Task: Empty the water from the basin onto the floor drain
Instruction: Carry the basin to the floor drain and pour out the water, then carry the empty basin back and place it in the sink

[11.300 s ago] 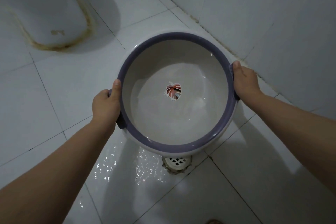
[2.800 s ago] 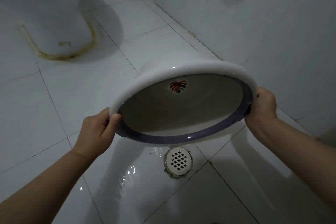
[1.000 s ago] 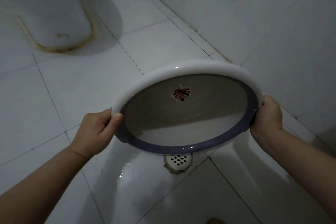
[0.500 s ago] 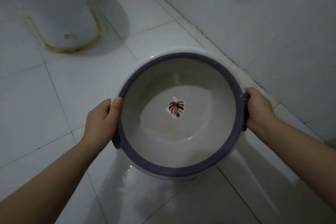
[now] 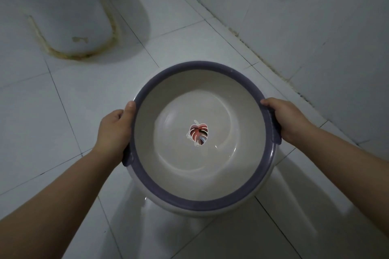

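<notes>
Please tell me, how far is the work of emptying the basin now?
Done, as it looks: the basin is level with its mouth up and almost empty, only a thin film near the leaf sticker; the floor tiles below shine wet. In hand: the left hand and right hand grip the purple rim. Left: perhaps shaking out the last drops. The drain is hidden now.

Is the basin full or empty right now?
Nearly empty: the basin is held level, its bare bottom and leaf sticker plainly visible, with only a thin wet film.
</notes>
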`<state>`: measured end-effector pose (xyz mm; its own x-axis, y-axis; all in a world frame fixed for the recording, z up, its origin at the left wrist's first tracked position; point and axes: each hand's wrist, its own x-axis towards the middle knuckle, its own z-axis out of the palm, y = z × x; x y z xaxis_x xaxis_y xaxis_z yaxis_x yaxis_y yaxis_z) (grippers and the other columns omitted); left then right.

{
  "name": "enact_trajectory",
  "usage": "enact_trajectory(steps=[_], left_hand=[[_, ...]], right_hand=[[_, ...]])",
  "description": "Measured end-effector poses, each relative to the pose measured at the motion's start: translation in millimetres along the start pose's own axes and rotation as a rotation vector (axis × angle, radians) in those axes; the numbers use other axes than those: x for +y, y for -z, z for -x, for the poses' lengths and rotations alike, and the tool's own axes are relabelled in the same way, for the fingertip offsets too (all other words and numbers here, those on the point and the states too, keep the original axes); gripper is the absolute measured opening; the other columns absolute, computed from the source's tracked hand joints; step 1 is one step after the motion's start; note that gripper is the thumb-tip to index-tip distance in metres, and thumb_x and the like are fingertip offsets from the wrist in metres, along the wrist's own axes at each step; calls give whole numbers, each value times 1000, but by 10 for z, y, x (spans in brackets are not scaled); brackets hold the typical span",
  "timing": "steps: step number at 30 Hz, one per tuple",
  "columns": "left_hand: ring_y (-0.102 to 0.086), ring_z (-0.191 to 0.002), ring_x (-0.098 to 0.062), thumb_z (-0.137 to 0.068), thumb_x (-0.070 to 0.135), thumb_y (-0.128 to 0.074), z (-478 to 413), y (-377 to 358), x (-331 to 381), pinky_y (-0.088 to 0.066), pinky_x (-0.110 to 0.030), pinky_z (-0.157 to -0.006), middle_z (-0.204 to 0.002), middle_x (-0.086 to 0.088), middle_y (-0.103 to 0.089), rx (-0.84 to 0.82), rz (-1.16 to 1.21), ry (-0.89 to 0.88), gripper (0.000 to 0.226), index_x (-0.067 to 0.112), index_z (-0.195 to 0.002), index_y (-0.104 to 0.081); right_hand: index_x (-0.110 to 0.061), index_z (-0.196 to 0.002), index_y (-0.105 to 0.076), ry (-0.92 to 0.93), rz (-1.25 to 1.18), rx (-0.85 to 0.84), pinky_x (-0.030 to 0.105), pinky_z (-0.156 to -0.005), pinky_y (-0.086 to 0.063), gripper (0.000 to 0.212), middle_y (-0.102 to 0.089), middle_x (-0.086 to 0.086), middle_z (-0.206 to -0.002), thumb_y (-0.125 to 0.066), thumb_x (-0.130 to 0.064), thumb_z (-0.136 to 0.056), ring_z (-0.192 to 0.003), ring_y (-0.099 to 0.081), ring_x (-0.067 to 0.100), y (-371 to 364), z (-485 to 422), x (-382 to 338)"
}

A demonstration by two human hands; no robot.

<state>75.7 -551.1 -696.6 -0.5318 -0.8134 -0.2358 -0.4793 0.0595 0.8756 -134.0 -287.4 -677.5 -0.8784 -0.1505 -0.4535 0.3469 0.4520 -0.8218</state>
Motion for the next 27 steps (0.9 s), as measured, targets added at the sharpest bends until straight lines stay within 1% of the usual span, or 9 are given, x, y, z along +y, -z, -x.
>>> enact_trajectory(steps=[3, 7, 10, 12, 14, 16, 19, 23, 27], left_hand=[[-54, -59, -22, -92, 54, -37, -45, -22, 30, -39, -27, -50, -66, -10, -58, -14, -9, 41, 52, 11, -69, -57], [-55, -61, -24, -91, 55, -37, -142, -46, 69, -42, -29, -52, -69, -13, -60, -29, -20, 36, 58, 3, -79, -59], [-53, -59, -24, -91, 55, -38, -254, -71, 114, -41, -30, -52, -69, -14, -59, -32, -45, 28, 59, 1, -80, -60], [-53, -59, -25, -91, 55, -39, -337, -86, 155, -41, -31, -54, -72, -17, -59, -30, -63, 25, 64, -5, -86, -60], [-53, -60, -26, -90, 55, -39, -420, -102, 184, -41, -31, -53, -74, -19, -59, -24, -75, 22, 66, -7, -89, -60], [-53, -59, -25, -90, 55, -39, -501, -113, 210, -40, -31, -52, -73, -18, -59, -20, -83, 17, 64, -4, -85, -60], [-51, -58, -26, -89, 55, -41, -604, -128, 274, -38, -30, -50, -67, -16, -56, -22, -79, 13, 61, -2, -76, -58], [-51, -60, -28, -88, 55, -44, -727, -51, 441, -39, -32, -53, -73, -21, -56, -33, -79, 31, 66, -9, -85, -60], [-50, -60, -27, -88, 57, -43, -797, 236, 800, -38, -32, -53, -72, -19, -54, -10, -106, 34, 66, -7, -88, -61]], right_hand=[[-10, -72, -64, -15, 9, -7, 31, -57, -46, 22, -64, 8, -62, -62, -32, -74, -60, -60, 24, 2, -59, 0], [-11, -73, -63, -33, 7, 9, 32, -59, -46, 23, -63, 8, -65, -61, -33, -76, -64, -60, 24, -13, -127, 12], [-12, -71, -62, -43, -2, 22, 29, -54, -45, 22, -64, 3, -52, -60, -34, -76, -57, -60, 20, -35, -197, -16], [-12, -71, -63, -51, -10, 34, 30, -54, -45, 23, -63, 1, -48, -59, -33, -77, -56, -60, 21, -59, -240, -49], [-10, -73, -63, -51, -13, 40, 31, -57, -46, 24, -64, 4, -56, -59, -33, -77, -61, -61, 24, -84, -272, -98], [-9, -77, -64, -49, -6, 38, 33, -61, -48, 25, -65, 9, -66, -59, -34, -77, -66, -62, 26, -114, -300, -148], [-9, -78, -65, -48, 6, 59, 32, -61, -49, 25, -68, 9, -70, -58, -33, -79, -68, -64, 26, -142, -338, -201], [-10, -78, -65, -21, 58, 46, 37, -69, -51, 24, -70, 11, -76, -58, -33, -81, -74, -66, 28, -156, -344, -356], [-5, -81, -65, 31, 80, 42, 43, -76, -52, 34, -70, 16, -84, -58, -38, -81, -80, -66, 33, -187, -253, -734]])
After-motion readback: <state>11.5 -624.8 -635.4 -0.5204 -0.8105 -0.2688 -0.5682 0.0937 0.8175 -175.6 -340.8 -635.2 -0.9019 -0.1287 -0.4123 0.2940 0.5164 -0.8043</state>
